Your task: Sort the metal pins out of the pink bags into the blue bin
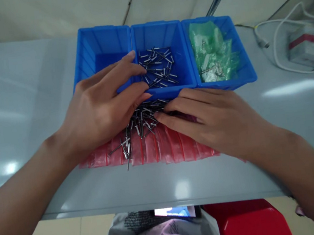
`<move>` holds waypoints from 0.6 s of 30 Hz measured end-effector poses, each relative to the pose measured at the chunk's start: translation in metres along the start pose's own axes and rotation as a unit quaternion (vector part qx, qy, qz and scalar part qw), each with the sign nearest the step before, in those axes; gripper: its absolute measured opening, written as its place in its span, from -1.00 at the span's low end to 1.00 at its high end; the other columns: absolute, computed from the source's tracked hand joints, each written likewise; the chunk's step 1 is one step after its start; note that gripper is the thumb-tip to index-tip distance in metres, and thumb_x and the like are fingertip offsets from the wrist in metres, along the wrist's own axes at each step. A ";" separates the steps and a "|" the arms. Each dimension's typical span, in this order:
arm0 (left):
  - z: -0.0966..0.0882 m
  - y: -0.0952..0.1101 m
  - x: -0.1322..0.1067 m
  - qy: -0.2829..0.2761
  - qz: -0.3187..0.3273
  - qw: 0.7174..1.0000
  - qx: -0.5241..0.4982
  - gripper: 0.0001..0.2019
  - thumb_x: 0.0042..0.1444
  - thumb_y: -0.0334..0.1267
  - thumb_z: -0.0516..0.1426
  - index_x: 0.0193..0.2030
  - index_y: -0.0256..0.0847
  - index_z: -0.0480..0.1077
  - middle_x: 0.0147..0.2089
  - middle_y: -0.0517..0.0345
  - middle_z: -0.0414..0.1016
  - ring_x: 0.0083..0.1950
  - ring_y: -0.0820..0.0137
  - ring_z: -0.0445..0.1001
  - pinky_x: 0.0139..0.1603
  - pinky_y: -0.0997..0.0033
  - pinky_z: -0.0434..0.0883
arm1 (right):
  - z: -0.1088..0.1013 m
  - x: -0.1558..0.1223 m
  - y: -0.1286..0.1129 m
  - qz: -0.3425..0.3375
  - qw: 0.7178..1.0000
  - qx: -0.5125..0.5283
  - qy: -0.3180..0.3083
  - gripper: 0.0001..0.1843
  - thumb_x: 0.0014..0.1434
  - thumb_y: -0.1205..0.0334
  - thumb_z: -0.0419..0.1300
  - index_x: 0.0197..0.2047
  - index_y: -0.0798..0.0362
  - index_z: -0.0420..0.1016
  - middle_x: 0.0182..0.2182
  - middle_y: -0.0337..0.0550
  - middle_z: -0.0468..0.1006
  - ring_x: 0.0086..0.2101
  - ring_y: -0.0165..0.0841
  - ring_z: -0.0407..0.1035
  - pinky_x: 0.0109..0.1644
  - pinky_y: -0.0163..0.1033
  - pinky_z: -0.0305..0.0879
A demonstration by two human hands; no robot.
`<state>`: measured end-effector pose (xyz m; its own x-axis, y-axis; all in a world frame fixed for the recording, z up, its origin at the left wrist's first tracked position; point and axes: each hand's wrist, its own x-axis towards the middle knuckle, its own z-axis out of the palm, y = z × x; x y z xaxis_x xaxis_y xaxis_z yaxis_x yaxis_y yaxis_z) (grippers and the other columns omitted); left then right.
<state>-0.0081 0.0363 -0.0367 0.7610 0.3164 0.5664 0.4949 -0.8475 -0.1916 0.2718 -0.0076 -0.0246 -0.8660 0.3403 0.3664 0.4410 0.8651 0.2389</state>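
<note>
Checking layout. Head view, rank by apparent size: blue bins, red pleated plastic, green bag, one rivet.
1. Blue bins
2. Red pleated plastic: order unsure, left hand and right hand cover it
3. Green bag
4. Rivet

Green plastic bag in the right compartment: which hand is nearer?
Right: the right hand rests outside the blue bin, near the bag; the left hand reaches into the middle compartment.

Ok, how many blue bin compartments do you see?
3, side by side: the left compartment, partly under the left hand; the middle compartment, holding rivets; the right compartment, holding a green bag.
</note>
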 end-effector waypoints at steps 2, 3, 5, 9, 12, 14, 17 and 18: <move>-0.001 0.000 -0.001 -0.009 -0.010 1.000 -0.012 -0.80 0.49 -0.27 0.27 0.17 -0.24 0.53 0.28 -0.14 0.69 0.46 -0.07 0.62 0.24 -0.06 0.82 | 0.002 -0.002 0.000 0.012 1.000 0.004 0.000 -0.66 0.54 0.50 0.10 0.03 0.14 0.74 -0.10 -0.05 0.79 -0.16 -0.21 0.67 -0.13 -0.11 0.56; -0.001 0.000 -0.001 -0.012 -0.015 1.000 -0.019 -0.79 0.49 -0.26 0.27 0.18 -0.24 0.53 0.29 -0.16 0.69 0.47 -0.07 0.62 0.26 -0.07 0.81 | 0.003 -0.002 0.001 0.020 1.000 0.007 0.001 -0.69 0.53 0.49 0.13 0.01 0.14 0.74 -0.10 -0.05 0.79 -0.16 -0.21 0.66 -0.14 -0.11 0.56; -0.001 0.001 -0.001 -0.014 -0.022 0.999 -0.026 -0.76 0.49 -0.25 0.27 0.21 -0.24 0.53 0.31 -0.19 0.68 0.47 -0.08 0.63 0.27 -0.07 0.80 | 0.006 -0.003 0.001 0.048 0.998 0.016 0.030 -0.76 0.51 0.46 0.19 -0.07 0.12 0.72 -0.11 -0.06 0.78 -0.18 -0.22 0.64 -0.18 -0.11 0.54; -0.005 0.003 0.003 0.009 -0.018 0.999 -0.036 -0.71 0.47 -0.25 0.29 0.24 -0.30 0.52 0.24 -0.21 0.70 0.40 -0.06 0.68 0.27 -0.12 0.79 | 0.003 -0.004 0.001 0.109 0.983 0.080 0.126 -0.84 0.49 0.37 0.28 -0.02 0.01 0.71 -0.09 -0.12 0.77 -0.18 -0.27 0.61 -0.17 -0.13 0.57; -0.008 0.004 0.006 0.043 0.035 0.998 -0.043 -0.65 0.41 -0.20 0.36 0.20 -0.35 0.54 0.13 -0.21 0.72 0.27 -0.08 0.74 0.20 -0.11 0.80 | -0.009 0.000 -0.002 0.186 0.958 0.152 0.155 -0.75 0.46 0.36 0.34 0.07 -0.17 0.73 -0.04 -0.24 0.81 -0.13 -0.32 0.67 -0.10 -0.13 0.64; -0.009 0.005 0.006 0.063 0.055 0.996 -0.030 -0.73 0.39 -0.23 0.37 0.14 -0.28 0.55 0.07 -0.09 0.74 0.17 -0.01 0.79 0.04 -0.02 0.83 | -0.015 0.004 -0.006 0.253 0.929 0.204 0.176 -0.73 0.44 0.37 0.37 0.01 -0.26 0.73 -0.08 -0.33 0.82 -0.16 -0.32 0.69 -0.13 -0.09 0.67; -0.011 0.006 0.005 0.089 0.054 0.995 -0.006 -0.79 0.34 -0.35 0.38 0.07 -0.23 0.58 -0.04 0.07 0.76 0.03 0.06 0.82 -0.16 0.08 0.82 | -0.018 0.007 -0.012 0.339 0.879 0.275 0.194 -0.75 0.43 0.30 0.41 -0.06 -0.35 0.74 -0.09 -0.41 0.81 -0.17 -0.27 0.71 -0.16 -0.03 0.73; -0.012 0.007 0.004 0.094 0.049 0.994 0.000 -0.78 0.32 -0.37 0.39 0.07 -0.24 0.59 -0.07 0.06 0.77 0.00 0.05 0.81 -0.20 0.08 0.80 | -0.017 0.007 -0.013 0.359 0.862 0.293 0.206 -0.78 0.42 0.27 0.43 -0.06 -0.36 0.75 -0.10 -0.41 0.81 -0.18 -0.26 0.71 -0.17 -0.02 0.75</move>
<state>-0.0066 0.0267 -0.0261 0.7144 0.1469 0.6841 0.4220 -0.8703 -0.2538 0.2634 -0.0229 -0.0101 -0.2093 0.8097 0.5482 0.5292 0.5652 -0.6328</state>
